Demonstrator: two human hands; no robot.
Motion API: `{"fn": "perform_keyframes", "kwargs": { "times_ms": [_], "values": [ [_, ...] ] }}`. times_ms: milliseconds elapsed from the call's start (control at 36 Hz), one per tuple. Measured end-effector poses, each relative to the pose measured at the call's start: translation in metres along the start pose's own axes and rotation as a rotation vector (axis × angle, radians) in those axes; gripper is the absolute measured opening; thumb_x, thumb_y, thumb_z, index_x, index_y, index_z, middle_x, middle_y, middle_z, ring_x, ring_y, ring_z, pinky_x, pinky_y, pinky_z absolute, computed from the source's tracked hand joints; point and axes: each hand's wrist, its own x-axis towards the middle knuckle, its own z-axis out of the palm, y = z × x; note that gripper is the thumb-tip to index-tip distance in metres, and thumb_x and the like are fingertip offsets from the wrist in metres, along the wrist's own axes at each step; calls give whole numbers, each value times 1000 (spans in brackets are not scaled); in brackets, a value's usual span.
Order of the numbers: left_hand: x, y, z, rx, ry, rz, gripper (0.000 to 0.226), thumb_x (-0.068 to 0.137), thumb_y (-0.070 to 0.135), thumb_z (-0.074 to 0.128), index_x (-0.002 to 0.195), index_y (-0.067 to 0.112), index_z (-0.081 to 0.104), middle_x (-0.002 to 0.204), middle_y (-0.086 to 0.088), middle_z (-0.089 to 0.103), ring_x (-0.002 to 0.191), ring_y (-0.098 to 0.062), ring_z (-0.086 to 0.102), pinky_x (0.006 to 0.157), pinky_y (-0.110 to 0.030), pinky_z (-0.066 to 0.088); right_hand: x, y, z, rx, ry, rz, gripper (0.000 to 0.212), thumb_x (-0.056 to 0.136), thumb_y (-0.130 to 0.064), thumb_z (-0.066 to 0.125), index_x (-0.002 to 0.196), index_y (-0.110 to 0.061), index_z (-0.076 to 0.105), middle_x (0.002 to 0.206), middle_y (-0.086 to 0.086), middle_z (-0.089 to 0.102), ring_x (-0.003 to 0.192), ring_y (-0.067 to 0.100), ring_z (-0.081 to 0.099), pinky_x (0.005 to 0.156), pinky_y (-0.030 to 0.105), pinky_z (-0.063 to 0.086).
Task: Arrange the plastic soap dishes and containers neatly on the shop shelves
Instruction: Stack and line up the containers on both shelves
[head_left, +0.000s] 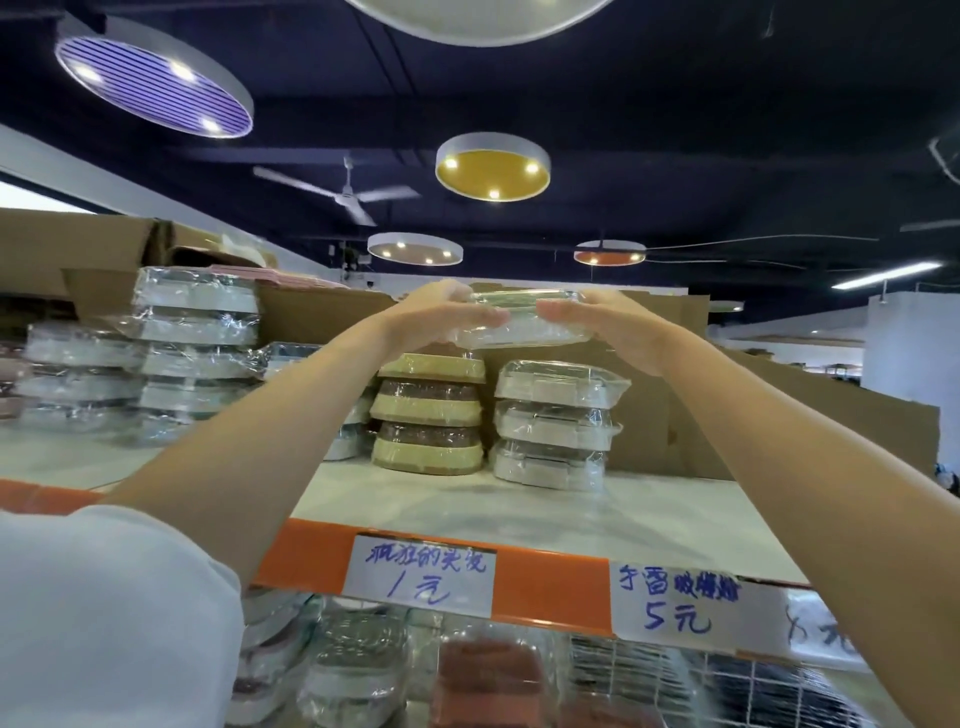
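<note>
Both hands (441, 317) (608, 322) holding wrapped dish (524, 325) above white stack (553, 423), bare shelf (519, 509) in front

We see dark ceiling (675, 104), round lamps: striped violet (156, 85), yellow (492, 167), orange (610, 253). White ceiling fan (345, 195). Fluorescent tube (887, 274) at right. Cardboard boxes (779, 410) behind shelf.

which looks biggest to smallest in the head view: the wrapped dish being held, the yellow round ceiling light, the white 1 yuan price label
1. white handwritten 1 yuan price label
2. Too close to rank: clear-wrapped plastic dish and yellow round ceiling light; hands cover the dish's ends.
</note>
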Motion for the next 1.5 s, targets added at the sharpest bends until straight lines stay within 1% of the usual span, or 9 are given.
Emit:
{"fn": "perform_keyframes", "kwargs": {
  "times_ms": [83, 194, 278, 444, 611, 806, 972, 1222, 1500],
  "values": [
    [8, -12, 0, 162, -17, -42, 92, 66, 75, 65, 130, 12, 48, 125, -5, 56, 112, -21, 55, 90, -36, 45, 0, 10, -9, -1, 61, 26, 99, 60, -74, 67, 135, -14, 43, 134, -1, 49, 123, 18, 47, 98, 32, 38],
    [12, -26, -1, 263, -119, -45, 49, 83, 48, 66, 120, 17, 60, 118, 2, 59, 106, -13, 57, 90, -30, 47, 0, 32, -20, -5, 128, 73, 79, 75, -63, 64, 132, -13, 43, 130, 0, 49, 120, 19, 47, 95, 33, 37],
    [14, -29, 1, 263, -176, -39, 31, 88, 39, 64, 108, 15, 67, 106, 0, 67, 95, -12, 63, 81, -26, 50, 3, 43, -21, -6, 148, 108, 94, 61, -73, 64, 131, -14, 44, 129, 2, 51, 118, 19, 48, 102, 39, 39],
    [23, -35, 9, 350, -281, -70, 31, 88, 37, 65, 107, 13, 66, 102, -1, 69, 90, -9, 66, 78, -25, 52, 12, 57, -13, 5, 107, 153, 109, 57, -78, 65, 141, -14, 38, 138, 2, 46, 125, 21, 45, 109, 43, 34],
    [24, -37, 18, 377, -292, -53, 27, 88, 37, 64, 102, 14, 68, 98, -1, 69, 89, -9, 65, 74, -23, 51, 11, 65, -11, -7, 14, 206, 88, 65, -67, 60, 134, -13, 45, 131, 2, 50, 118, 19, 47, 104, 34, 32],
    [13, -32, 27, 461, -292, -71, 33, 89, 43, 62, 104, 15, 67, 93, 1, 67, 85, -9, 63, 79, -26, 49, 0, 57, -14, -97, 34, 230, 135, 49, -87, 61, 153, -12, 17, 157, 7, 25, 141, 26, 30, 116, 46, 26],
    [-5, -22, 31, 587, -303, -93, 35, 86, 51, 60, 105, 22, 65, 103, 5, 66, 96, -12, 61, 92, -36, 48, -15, 54, -20, -195, 86, 276, 119, 64, -75, 61, 153, -10, 14, 157, 9, 23, 141, 28, 30, 114, 46, 30],
    [-36, 3, 47, 630, -338, -19, 33, 89, 46, 60, 105, 17, 64, 98, 7, 59, 94, -14, 57, 84, -31, 47, -55, 28, -9, -760, 204, 113, 67, 88, -50, 62, 134, -8, 39, 134, 10, 44, 122, 25, 43, 102, 44, 41],
    [-79, 6, 34, 628, -368, 58, 48, 91, 44, 57, 101, -2, 65, 88, -8, 59, 78, -19, 50, 74, -35, 45, -113, -18, 29, -1158, 153, 98, 57, 92, -46, 56, 133, -10, 40, 121, 7, 49, 107, 23, 50, 90, 38, 46]
  ]
}}
